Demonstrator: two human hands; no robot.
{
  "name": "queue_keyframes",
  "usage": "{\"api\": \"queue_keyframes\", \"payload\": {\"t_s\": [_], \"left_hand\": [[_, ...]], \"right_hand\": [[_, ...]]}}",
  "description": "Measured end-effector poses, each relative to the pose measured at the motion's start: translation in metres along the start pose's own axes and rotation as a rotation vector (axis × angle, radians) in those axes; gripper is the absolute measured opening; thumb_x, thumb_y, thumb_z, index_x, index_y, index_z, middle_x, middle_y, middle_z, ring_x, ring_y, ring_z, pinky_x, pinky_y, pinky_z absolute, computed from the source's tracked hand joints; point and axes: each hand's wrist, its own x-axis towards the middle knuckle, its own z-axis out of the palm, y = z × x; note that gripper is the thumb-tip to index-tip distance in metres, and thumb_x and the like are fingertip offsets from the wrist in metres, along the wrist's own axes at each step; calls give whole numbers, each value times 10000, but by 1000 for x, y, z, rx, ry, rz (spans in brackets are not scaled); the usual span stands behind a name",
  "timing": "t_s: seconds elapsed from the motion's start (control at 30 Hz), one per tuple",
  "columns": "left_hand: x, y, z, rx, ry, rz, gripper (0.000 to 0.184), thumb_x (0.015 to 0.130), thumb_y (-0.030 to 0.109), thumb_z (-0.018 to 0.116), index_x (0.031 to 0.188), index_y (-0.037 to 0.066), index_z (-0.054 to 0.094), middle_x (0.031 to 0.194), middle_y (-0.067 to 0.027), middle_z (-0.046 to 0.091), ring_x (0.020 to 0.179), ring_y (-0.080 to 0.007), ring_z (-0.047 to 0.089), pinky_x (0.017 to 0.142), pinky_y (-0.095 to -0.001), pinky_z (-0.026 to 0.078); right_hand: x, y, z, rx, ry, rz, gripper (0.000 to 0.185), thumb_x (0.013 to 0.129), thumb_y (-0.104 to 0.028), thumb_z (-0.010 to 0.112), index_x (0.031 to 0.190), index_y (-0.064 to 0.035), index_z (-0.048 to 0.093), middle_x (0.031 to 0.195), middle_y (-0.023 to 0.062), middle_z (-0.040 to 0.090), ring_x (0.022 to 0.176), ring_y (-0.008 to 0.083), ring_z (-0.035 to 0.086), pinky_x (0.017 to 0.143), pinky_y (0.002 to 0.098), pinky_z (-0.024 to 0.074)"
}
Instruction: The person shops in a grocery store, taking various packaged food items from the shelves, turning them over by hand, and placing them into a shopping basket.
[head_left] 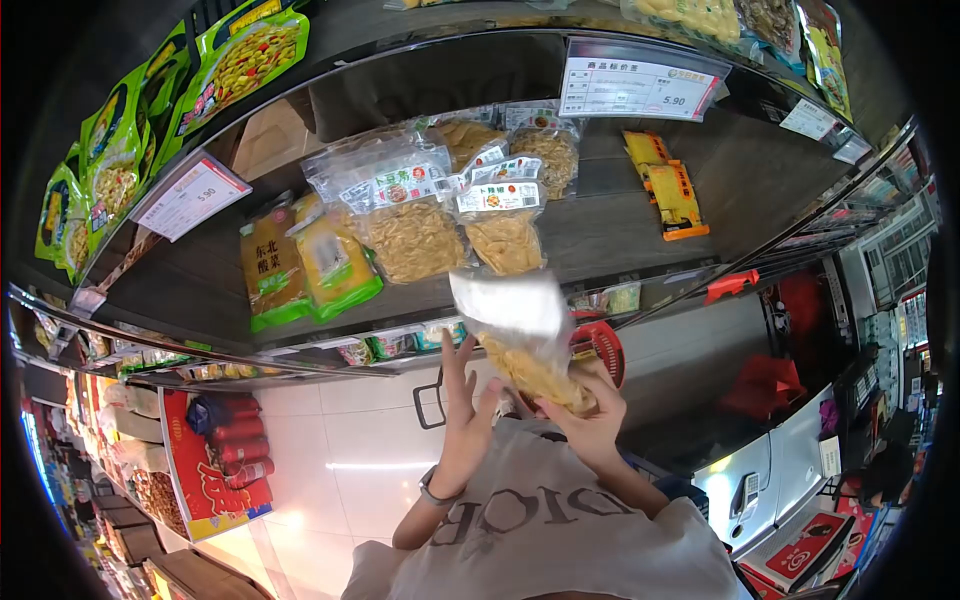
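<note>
My right hand [592, 415] grips the lower end of a clear plastic food bag [535, 375] with pale yellow contents. The bag's upper part, white and blurred, tilts towards the shelf. To the left of it my left hand [465, 425] is raised with its fingers apart, holding nothing; a dark band circles that wrist. Similar bags stand on the shelf just beyond: a larger bag of yellowish pieces [412, 240] and a smaller labelled bag [503, 235]. Beside them lie a brown-and-green packet [272, 265] and a yellow-and-green packet [338, 260].
Two orange packets [672, 195] lie further right on the shelf [610, 220]. Price tags [645, 80] hang from the upper shelf edge, where green bags [245, 65] stand at left. Below are a red basket [600, 350], a red display [215, 465] and the tiled floor [350, 430].
</note>
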Motion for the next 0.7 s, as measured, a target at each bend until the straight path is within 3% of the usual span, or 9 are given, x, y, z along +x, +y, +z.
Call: {"api": "queue_keyframes", "payload": {"t_s": [0.03,0.1,0.13,0.23,0.27,0.43,0.57,0.63,0.7], "left_hand": [[-2,0,1,2,3,0,851,982,238,561,1564,90,-42,1549,-173,242,1437,-310,244,1160,-436,230],[-12,0,4,-198,-322,59,861,969,231,580,1559,66,-25,1561,-158,227,1442,-305,239,1163,-428,232],[-18,-16,4,-221,-361,148,777,968,226,584,1542,32,98,1528,-151,297,1415,-275,297,1125,-400,313],[-20,-30,14,-544,-202,-94,638,966,224,590,1476,9,272,1448,-142,417,1337,-251,419,1059,-376,407],[-17,-21,14,-690,-136,-213,683,949,371,616,1447,5,326,1403,-146,471,1265,-264,501,1033,-400,445],[-5,-7,15,-623,20,-265,557,970,363,580,1358,2,411,1265,-153,576,1132,-263,605,934,-387,528],[-5,-10,10,-454,60,-347,552,972,363,569,1333,-29,423,1184,-209,607,962,-292,687,675,-422,630],[-5,-7,17,-388,-14,-352,530,973,356,566,1295,-50,457,1113,-224,639,851,-304,713,532,-411,625],[-3,-12,25,-364,-84,-392,504,981,350,554,1264,-61,482,1062,-218,663,827,-298,718,540,-397,624]], "right_hand": [[1,2,-2,2,-2,1,354,731,49,786,1062,16,666,1021,96,599,942,196,616,736,327,544],[5,2,-2,-156,40,-388,411,648,42,813,1034,1,676,1006,110,594,919,267,611,806,386,520],[6,6,-4,-245,-17,-502,420,648,-13,810,1047,-21,679,1045,95,584,914,293,599,808,398,523],[6,-16,-4,-476,-330,-598,413,689,-97,802,1084,-61,688,1092,66,570,937,292,590,807,390,525],[7,-25,2,-512,-383,-556,447,702,-156,789,1133,-96,685,1114,48,552,971,286,572,821,381,522],[-1,-18,-15,-417,-444,-475,492,713,-173,802,1176,-78,665,1082,63,545,1010,267,540,847,352,506],[4,-15,-27,-572,-89,-233,549,749,-170,813,1242,-56,601,1065,87,527,963,219,550,796,309,494],[-2,-5,-30,-116,-70,165,594,789,-94,783,1313,-35,509,1105,97,534,1016,177,558,848,302,487],[-15,18,-35,-8,-101,304,513,857,-35,721,1310,-29,480,1137,76,548,1058,147,560,888,297,489]]}}
